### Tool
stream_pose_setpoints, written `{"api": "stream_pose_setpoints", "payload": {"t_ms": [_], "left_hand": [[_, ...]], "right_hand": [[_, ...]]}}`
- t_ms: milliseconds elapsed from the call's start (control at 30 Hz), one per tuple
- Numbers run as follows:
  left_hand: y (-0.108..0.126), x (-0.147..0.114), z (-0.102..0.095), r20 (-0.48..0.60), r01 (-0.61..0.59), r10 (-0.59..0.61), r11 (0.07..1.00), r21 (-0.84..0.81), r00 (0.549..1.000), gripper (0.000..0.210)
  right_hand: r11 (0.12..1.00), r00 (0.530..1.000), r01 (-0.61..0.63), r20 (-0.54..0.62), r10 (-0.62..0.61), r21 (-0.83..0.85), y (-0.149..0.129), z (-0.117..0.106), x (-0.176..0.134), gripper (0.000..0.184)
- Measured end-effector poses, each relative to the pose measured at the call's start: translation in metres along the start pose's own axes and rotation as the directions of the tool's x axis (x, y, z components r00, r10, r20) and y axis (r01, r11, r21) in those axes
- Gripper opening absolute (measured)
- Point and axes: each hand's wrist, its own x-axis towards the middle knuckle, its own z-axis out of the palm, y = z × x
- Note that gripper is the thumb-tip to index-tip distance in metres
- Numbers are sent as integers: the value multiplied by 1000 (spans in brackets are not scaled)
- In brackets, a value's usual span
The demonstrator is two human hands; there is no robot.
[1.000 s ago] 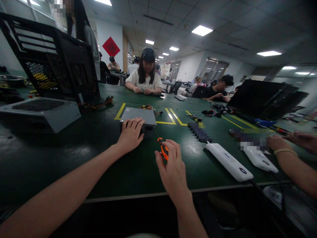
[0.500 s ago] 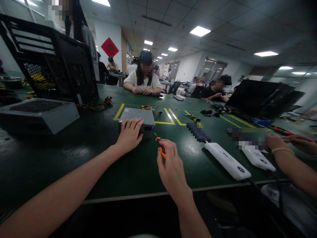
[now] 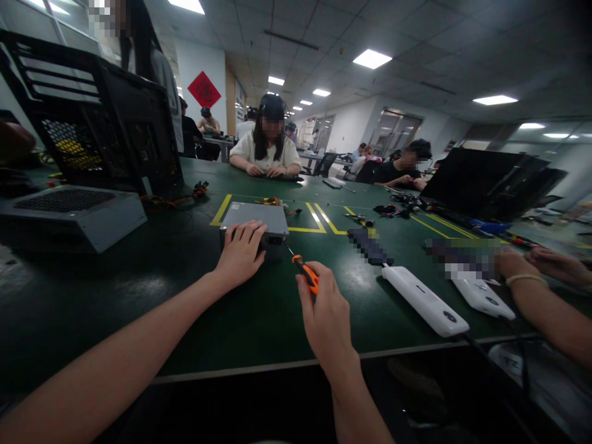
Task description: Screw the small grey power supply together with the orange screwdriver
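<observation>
A grey computer power supply (image 3: 255, 216) sits on the green table in front of me, its socket side facing me. My left hand (image 3: 241, 251) grips its near left part, fingers over the top and thumb against the front side. In my right hand (image 3: 327, 311) is an orange and black screwdriver (image 3: 304, 271), held by its handle. The thin shaft slants up and left, its tip at the lower right corner of the power supply. Whether the tip sits in a screw is too small to tell. Coloured cables (image 3: 272, 201) lie behind the power supply.
Left stand a second power supply (image 3: 99, 225) and a black computer case (image 3: 139, 135). Two white devices (image 3: 425, 301) with cables lie to the right, near another person's hands (image 3: 520, 268). Loose cables (image 3: 402, 206) and a black case (image 3: 481, 185) are further back. A person (image 3: 266, 145) sits opposite.
My right hand and the screwdriver handle have shifted slightly right and down, with more of the handle showing. My left hand stays on the power supply.
</observation>
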Motion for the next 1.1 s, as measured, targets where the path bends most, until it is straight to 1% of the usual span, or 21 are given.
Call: {"api": "stream_pose_setpoints", "payload": {"t_ms": [67,100,167,267,333,400,467,533,600,733,933,1000,1100], "left_hand": [[0,0,0,-3,-3,3,1000,4,1000,48],[0,0,0,-5,-5,6,1000,4,1000,48],[0,0,1,-6,-9,9,1000,5,1000,47],[0,0,1,-6,-10,10,1000,7,1000,47],[0,0,1,-8,-7,7,1000,-2,1000,48],[-1,0,2,-9,-3,3,1000,-13,1000,48],[-1,0,2,-8,0,0,1000,-15,1000,49],[0,0,1,-7,-3,3,1000,-8,1000,49],[0,0,1,-6,-6,6,1000,-1,1000,48],[1,1,0,-5,-4,4,1000,10,1000,48],[1,1,0,-13,-3,3,1000,11,1000,49],[1,1,0,-15,-3,3,1000,11,1000,49],[1,1,0,-14,-3,3,1000,8,1000,49]], "right_hand": [[998,999,-48,-15,47,-32,1,-1,1,29],[998,999,-51,-14,50,-29,2,-2,1,30],[1000,1000,-20,-2,20,5,0,-2,0,27],[996,998,66,16,-67,58,-5,-1,-2,24],[995,996,89,14,-89,42,-6,0,-3,24],[998,998,56,-7,-56,-20,-4,1,-3,26],[997,999,-6,-39,2,-81,-1,1,-3,33],[993,998,-43,-46,38,-110,2,1,-4,40],[992,998,-58,-38,54,-113,3,1,-4,43],[992,997,-78,-28,75,-97,1,2,-6,44],[988,992,-117,28,120,-104,-4,2,-7,35],[988,992,-119,32,122,-99,-3,2,-7,36],[988,993,-114,8,115,-101,-3,1,-7,43]]}}
